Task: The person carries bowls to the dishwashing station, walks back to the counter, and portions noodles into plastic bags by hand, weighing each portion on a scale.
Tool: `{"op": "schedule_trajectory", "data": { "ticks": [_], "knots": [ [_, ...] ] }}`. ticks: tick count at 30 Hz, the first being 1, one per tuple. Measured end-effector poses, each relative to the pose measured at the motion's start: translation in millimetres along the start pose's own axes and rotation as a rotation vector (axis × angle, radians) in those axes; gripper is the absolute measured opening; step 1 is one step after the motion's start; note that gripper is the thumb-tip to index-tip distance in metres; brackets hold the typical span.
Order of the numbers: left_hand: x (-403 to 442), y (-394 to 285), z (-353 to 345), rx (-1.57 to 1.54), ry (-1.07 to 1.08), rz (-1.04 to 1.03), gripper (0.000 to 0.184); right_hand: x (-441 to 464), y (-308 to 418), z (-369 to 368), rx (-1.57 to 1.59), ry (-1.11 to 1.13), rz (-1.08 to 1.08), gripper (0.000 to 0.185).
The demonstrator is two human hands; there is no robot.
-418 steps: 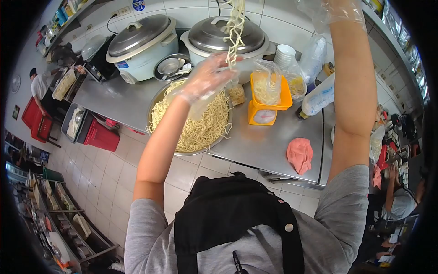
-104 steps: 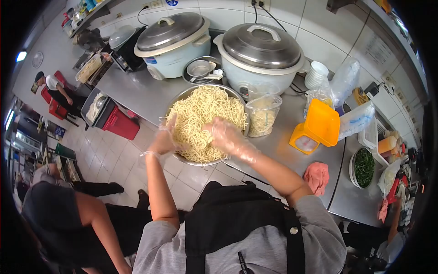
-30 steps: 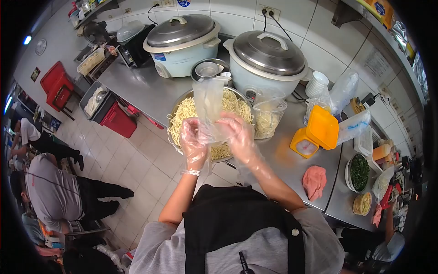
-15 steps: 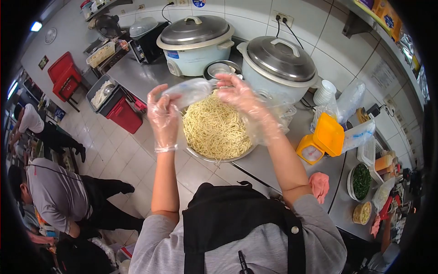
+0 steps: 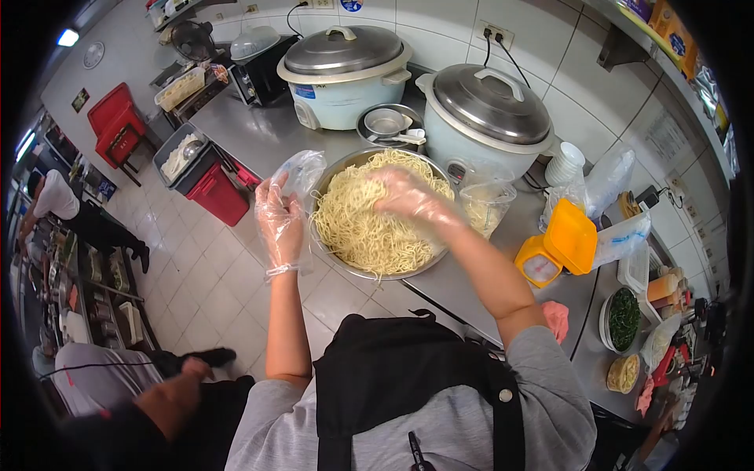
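Observation:
A round metal bowl [image 5: 416, 275] piled with yellowish noodles [image 5: 369, 228] sits at the counter's front edge. My left hand [image 5: 280, 224], in a clear plastic glove, is left of the bowl, closed on a clear plastic bag [image 5: 302, 174] that sticks up above it. My right hand [image 5: 404, 195], also gloved, lies on the upper part of the noodles; its fingertips are blurred among them, so its hold is unclear. Right of the bowl stands a clear bag of noodles [image 5: 485, 210]. Farther right is an orange scale [image 5: 540, 265] with a tilted orange tray [image 5: 571, 235].
Two lidded cookers [image 5: 342, 98] [image 5: 483, 125] stand behind the bowl, with a smaller metal bowl [image 5: 386, 123] between them. A pink cloth [image 5: 555, 320] and a bowl of chopped greens [image 5: 623, 318] are at right. Co-workers [image 5: 102, 377] [image 5: 59, 200] are at left, near a red bin [image 5: 218, 195].
The plastic bag, earlier between both hands over the bowl, is now at my left hand alone. My right hand has come down onto the noodles. A co-worker's arm has appeared at lower left.

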State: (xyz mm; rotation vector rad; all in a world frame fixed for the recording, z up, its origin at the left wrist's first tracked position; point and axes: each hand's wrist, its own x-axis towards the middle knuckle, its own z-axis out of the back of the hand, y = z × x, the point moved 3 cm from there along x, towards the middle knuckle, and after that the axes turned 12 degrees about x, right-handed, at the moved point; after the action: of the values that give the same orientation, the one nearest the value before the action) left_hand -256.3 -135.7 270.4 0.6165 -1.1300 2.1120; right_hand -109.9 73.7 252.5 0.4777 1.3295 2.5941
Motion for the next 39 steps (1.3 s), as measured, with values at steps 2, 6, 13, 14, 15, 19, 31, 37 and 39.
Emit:
{"op": "schedule_trajectory", "data": {
  "ticks": [2,6,13,14,15,19,31,37,39],
  "knots": [
    [-2,3,-2,0.001,-0.02,-0.009,0.043,-3,34,21,0.159,-0.128,0.034,0.061],
    [-2,7,-10,0.01,0.023,0.01,0.047,21,64,59,0.507,-0.129,-0.009,0.055],
    [-7,-3,-39,-0.047,0.183,-0.04,0.071,22,155,119,0.441,-0.066,0.091,0.055],
    [-7,-2,-51,-0.115,0.24,-0.047,0.085,22,161,125,0.48,-0.054,0.144,0.058],
    [-8,0,-58,-0.113,0.24,-0.045,0.085,24,163,127,0.481,-0.051,0.143,0.058],
    [-8,-19,-76,-0.092,0.339,-0.086,0.083,37,158,129,0.485,-0.098,0.252,0.06],
    [-2,-9,-61,-0.1,0.604,0.059,0.082,45,100,117,0.039,-0.273,0.397,0.044],
    [3,11,-72,0.053,0.599,-0.182,0.09,49,14,83,-0.293,-0.143,0.049,0.051],
    [5,14,-80,0.053,0.588,-0.206,0.09,37,4,72,-0.348,-0.035,0.036,0.051]
  ]
}}
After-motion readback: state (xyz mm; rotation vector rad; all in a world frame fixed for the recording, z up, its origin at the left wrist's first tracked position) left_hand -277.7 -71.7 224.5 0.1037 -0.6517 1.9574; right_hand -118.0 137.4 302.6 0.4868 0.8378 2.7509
